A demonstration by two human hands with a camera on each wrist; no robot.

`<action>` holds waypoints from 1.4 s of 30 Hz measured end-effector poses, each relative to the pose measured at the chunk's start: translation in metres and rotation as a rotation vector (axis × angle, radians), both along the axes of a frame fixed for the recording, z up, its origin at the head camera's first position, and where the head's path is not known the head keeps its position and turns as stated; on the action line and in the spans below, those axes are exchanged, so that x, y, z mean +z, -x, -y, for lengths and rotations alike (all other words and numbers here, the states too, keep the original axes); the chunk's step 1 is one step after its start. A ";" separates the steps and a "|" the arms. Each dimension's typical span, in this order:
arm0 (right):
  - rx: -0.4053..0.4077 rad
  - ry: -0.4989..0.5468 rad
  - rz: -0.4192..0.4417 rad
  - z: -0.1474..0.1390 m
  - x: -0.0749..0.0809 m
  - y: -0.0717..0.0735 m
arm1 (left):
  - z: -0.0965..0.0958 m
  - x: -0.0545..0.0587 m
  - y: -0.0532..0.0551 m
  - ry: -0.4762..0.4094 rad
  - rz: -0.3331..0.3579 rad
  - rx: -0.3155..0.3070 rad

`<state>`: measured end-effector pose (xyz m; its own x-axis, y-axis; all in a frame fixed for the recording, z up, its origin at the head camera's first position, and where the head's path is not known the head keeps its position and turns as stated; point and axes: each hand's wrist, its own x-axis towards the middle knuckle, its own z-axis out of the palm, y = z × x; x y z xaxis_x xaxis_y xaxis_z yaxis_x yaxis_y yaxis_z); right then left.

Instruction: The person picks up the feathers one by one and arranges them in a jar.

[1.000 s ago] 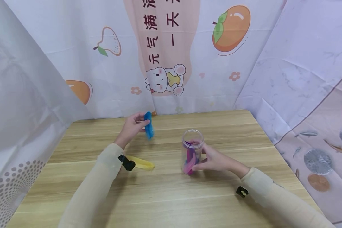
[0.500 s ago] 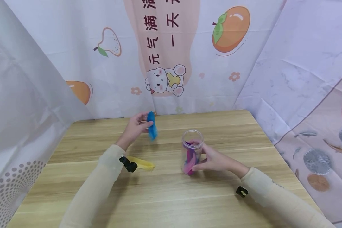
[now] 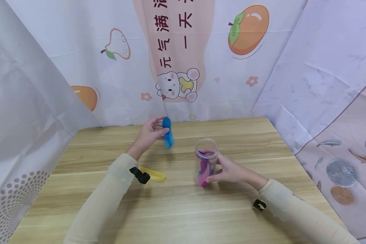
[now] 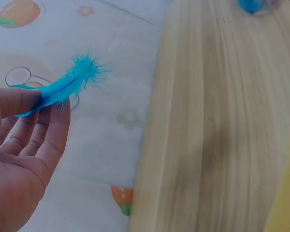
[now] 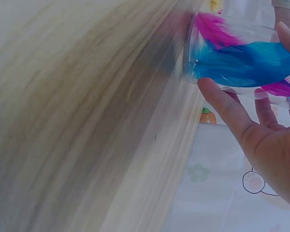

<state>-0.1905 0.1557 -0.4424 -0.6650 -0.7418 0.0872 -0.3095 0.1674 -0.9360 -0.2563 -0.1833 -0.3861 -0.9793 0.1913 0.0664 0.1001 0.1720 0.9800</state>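
A blue feather [image 3: 168,133] is pinched between the thumb and fingers of my left hand [image 3: 150,134], above the back of the table. Its fluffy end points away from the palm in the left wrist view [image 4: 70,84]. On the right, my right hand [image 3: 227,168] grips a clear open-topped jar [image 3: 206,147] that stands upright on the table. Inside the jar are several feathers, with pink [image 3: 204,174], purple and blue ones showing through the wall. A yellow feather [image 3: 155,175] lies on the table, partly hidden behind my left wrist.
The wood-grain table [image 3: 183,210] reaches back to a printed curtain [image 3: 125,84]. More cloth hangs along the left and right sides. A black strap piece [image 3: 139,175] sits on the left sleeve, and another [image 3: 259,205] on the right.
My left hand has moved a little to the right with the blue feather, closer to the jar. The right hand and the jar have stayed in place.
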 end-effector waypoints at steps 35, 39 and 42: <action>0.003 -0.015 0.012 0.000 0.001 0.000 | -0.042 0.052 -0.035 -0.154 -0.066 -0.346; 0.001 -0.017 0.013 0.000 0.001 0.000 | -0.044 0.057 -0.040 -0.124 -0.081 -0.405; 0.002 -0.014 0.016 0.000 0.001 0.000 | -0.046 0.059 -0.043 -0.120 -0.082 -0.444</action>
